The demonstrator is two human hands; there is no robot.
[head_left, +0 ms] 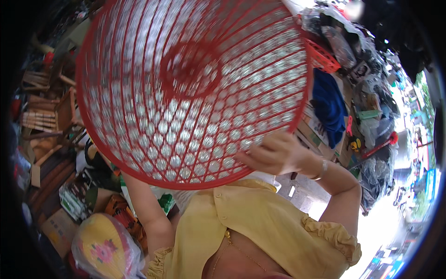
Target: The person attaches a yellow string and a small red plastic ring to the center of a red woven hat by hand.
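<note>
A large red round lattice cover [191, 96] fills the upper middle of the head view. Curved ribs run out from a ring at its centre to a thick rim, and rows of clear, shiny round pieces show between them. Part of it is smeared by motion. My right hand [275, 152] is closed on the lower right rim, fingers bent over the lattice. Only my left arm shows, reaching up behind the cover's lower left edge; the cover hides my left hand, so its grip cannot be seen.
At left are several small wooden chairs [44, 120]. Below them lie a cardboard box [60, 230] and a plastic-wrapped yellow round thing with pink flowers [104, 246]. To the right are a red basket [323, 58], blue cloth [329, 107] and piled plastic bags [376, 174].
</note>
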